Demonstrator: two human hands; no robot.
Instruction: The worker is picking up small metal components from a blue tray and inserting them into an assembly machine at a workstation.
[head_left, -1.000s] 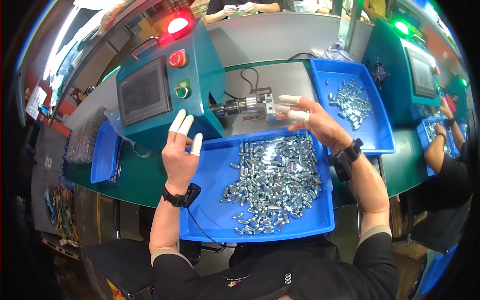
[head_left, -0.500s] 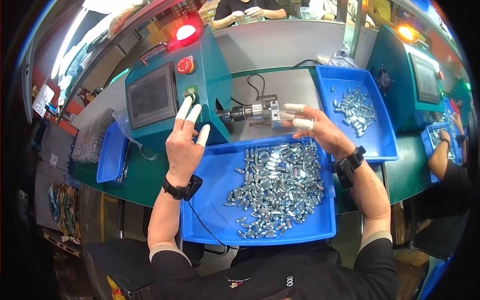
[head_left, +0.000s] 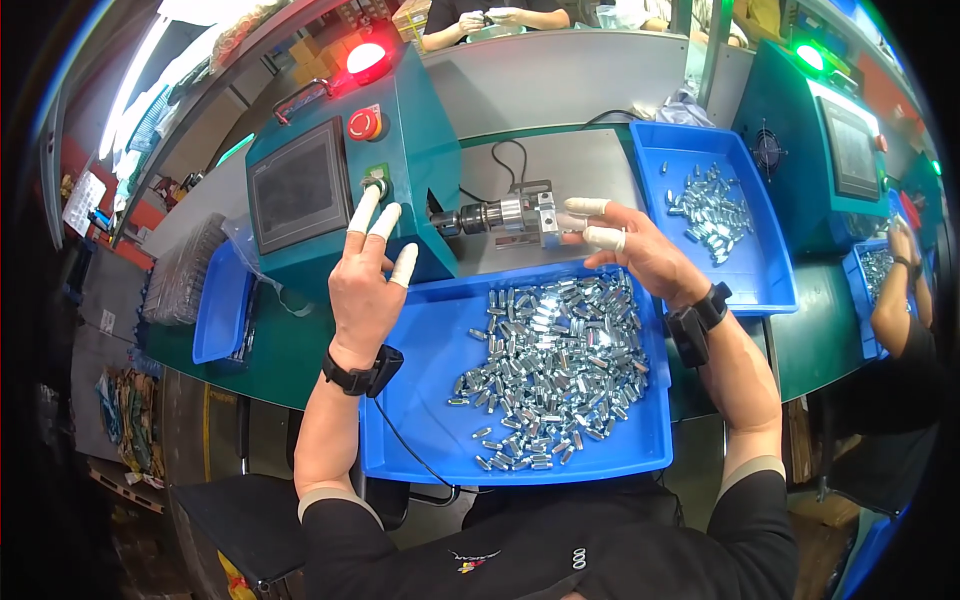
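Note:
My left hand [head_left: 362, 285] is stretched out with its fingers apart and white finger cots on several tips. One fingertip rests on the button [head_left: 376, 183] in the green plate of the teal machine [head_left: 410, 150]. At the end of the metal clamping fixture [head_left: 546, 222] is my right hand [head_left: 640, 255], its cot-covered fingers spread and their tips close to the fixture's right face. I make out nothing held in it, though the space between those fingertips is partly hidden. Below both hands lies a blue tray [head_left: 415, 430] heaped with small silvery metal fittings [head_left: 560, 360].
A second blue tray [head_left: 770, 270] with fewer fittings stands to the right. Beyond it is another teal machine [head_left: 800, 150], with a co-worker's arm [head_left: 895, 310] at the far right. A screen [head_left: 298, 188] and a red stop button [head_left: 364, 124] are on the near machine.
The lamp on the right-hand machine has turned from orange to green. The co-worker's hand at far right has shifted. My own hands stay nearly in place.

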